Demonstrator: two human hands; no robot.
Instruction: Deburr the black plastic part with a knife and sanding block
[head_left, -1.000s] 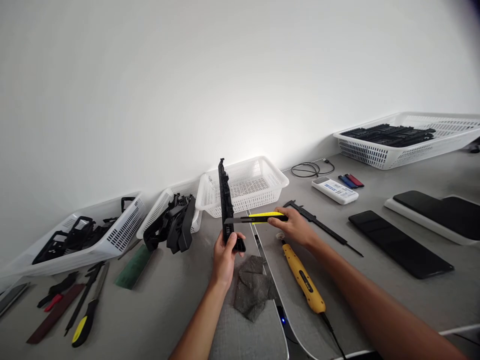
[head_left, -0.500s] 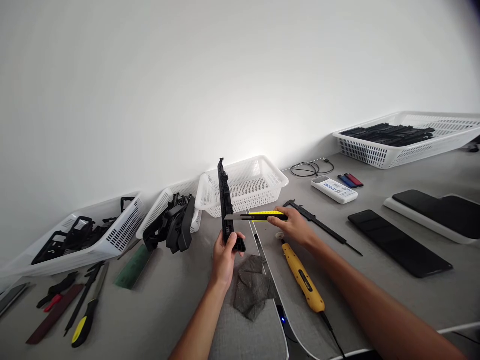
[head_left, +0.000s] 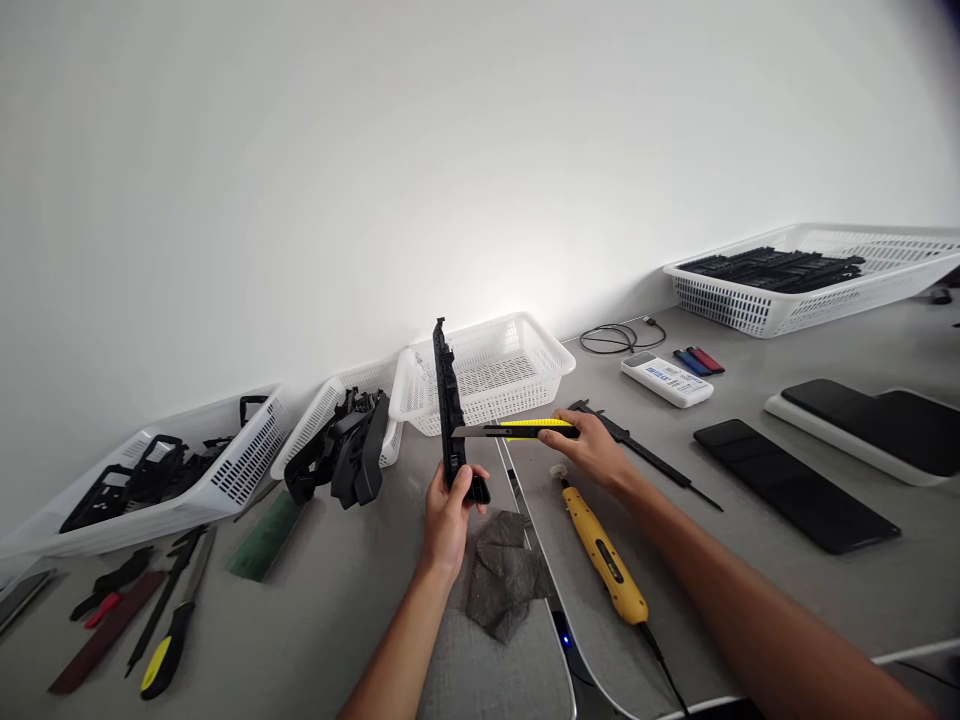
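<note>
My left hand is closed around the lower end of a long, narrow black plastic part, which stands nearly upright with clips and ribs along it. In my right hand is a yellow and black utility knife, its blade out and pointing left. The blade's tip meets the black part a little above my left fingers; whether it cuts in cannot be made out. Below the hands lies a crumpled dark grey cloth. A yellow corded rotary tool rests under my right forearm.
Behind my hands stands a white basket. Two white baskets with black parts sit left, one farthest. Another basket of black parts is back right. Calipers, a power bank and a phone lie right; a file lies left.
The knife blade's tip has shifted slightly right along its own line, with my right hand. My left hand keeps its hold on the black part. The view has moved a little.
</note>
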